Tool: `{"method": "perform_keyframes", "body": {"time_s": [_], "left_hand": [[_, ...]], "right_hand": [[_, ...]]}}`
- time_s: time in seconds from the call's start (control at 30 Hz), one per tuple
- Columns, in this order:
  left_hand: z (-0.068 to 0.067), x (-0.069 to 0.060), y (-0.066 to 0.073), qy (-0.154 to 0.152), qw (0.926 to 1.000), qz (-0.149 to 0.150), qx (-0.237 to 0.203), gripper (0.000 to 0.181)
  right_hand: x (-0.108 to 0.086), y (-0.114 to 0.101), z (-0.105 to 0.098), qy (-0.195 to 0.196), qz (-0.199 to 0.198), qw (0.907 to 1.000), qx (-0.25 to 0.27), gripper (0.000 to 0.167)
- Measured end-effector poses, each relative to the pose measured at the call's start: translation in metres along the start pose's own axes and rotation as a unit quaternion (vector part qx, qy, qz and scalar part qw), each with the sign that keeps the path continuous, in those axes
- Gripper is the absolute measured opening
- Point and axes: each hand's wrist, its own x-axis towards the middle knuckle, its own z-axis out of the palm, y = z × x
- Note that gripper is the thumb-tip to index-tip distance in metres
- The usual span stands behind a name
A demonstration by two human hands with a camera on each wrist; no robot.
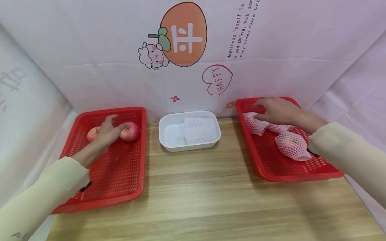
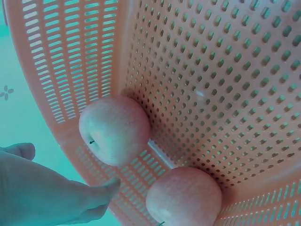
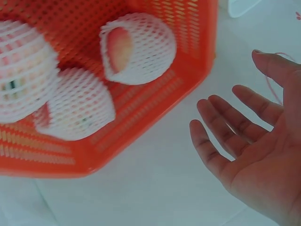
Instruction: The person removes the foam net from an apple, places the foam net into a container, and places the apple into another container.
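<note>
My left hand [image 1: 109, 131] hovers over the left red basket [image 1: 141, 167], fingers spread, holding nothing. Two bare apples lie against that basket's far side: the right apple [image 1: 130, 131] near the fingertips, the left apple [image 1: 92, 134] partly hidden by the hand. In the left wrist view a gap shows between the hand [image 2: 51, 188] and both apples [image 2: 115, 131]. Above the far end of the right red basket [image 1: 256, 160] my right hand [image 1: 278, 109] is spread, with nothing in it. Below it lie apples in white foam nets, the nearest netted apple [image 1: 291, 144] showing fully.
Between the baskets stands a white plastic tray [image 1: 172, 147] with flattened white foam netting [image 1: 201, 130] in its right half. Everything sits on a wood-grain table [image 1: 193, 194]. A printed white cloth [image 1: 114, 80] hangs right behind the baskets.
</note>
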Motion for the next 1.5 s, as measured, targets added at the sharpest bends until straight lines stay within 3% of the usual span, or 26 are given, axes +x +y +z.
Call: {"method": "perform_keyframes", "body": {"time_s": [0.17,0.37,0.7,1.1,1.5], "left_hand": [[0.000,-0.007,0.002,0.017,0.9993,0.030,0.018,0.079],[0.001,-0.014,0.012,0.009,0.9974,0.060,0.039,0.083],[0.013,-0.022,0.023,-0.001,0.9961,0.061,0.063,0.084],[0.020,-0.029,0.033,-0.004,0.9929,0.074,0.093,0.085],[0.030,-0.035,0.040,-0.018,0.9868,0.108,0.119,0.080]], "right_hand": [[-0.012,0.021,0.003,-0.005,-0.001,0.9999,-0.016,0.053],[-0.027,0.045,0.009,-0.020,0.021,0.9993,-0.024,0.058],[-0.046,0.066,0.020,-0.074,0.106,0.9909,-0.038,0.090],[-0.065,0.086,0.039,-0.108,0.148,0.9826,-0.029,0.089],[-0.072,0.088,0.055,-0.129,0.151,0.9798,-0.018,0.079]]}}
